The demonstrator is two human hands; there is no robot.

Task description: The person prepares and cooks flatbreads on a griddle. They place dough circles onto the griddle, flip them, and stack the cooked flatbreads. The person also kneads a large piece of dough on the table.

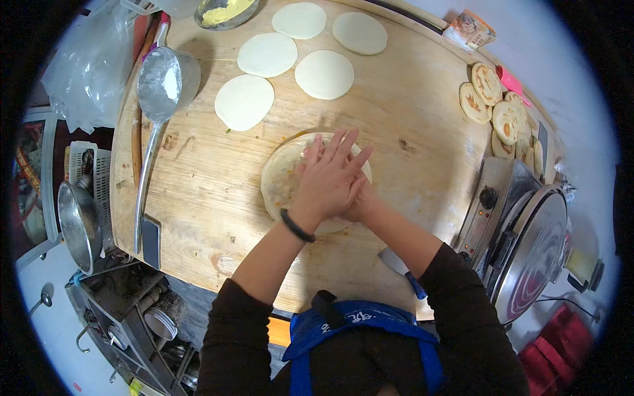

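A large round of filled dough (281, 185) lies on the wooden table (198, 208) in front of me, with bits of filling showing through its thin skin. My left hand (329, 185), with a dark band at the wrist, lies flat over my right hand, its fingers spread and pointing away from me. Mostly hidden beneath it, my right hand (364, 200) rests on the right part of the dough; its palm and most fingers cannot be seen. Several flat dough rounds (324, 74) lie further back on the table.
Left are a metal ladle (158, 84), a rolling pin (136, 148) and a phone (151, 242). Browned flatbreads (506, 122) are piled back right, near an electric griddle (532, 257). A scraper (394, 261) lies by my right forearm. A bowl of yellow powder (235, 19) stands at the back.
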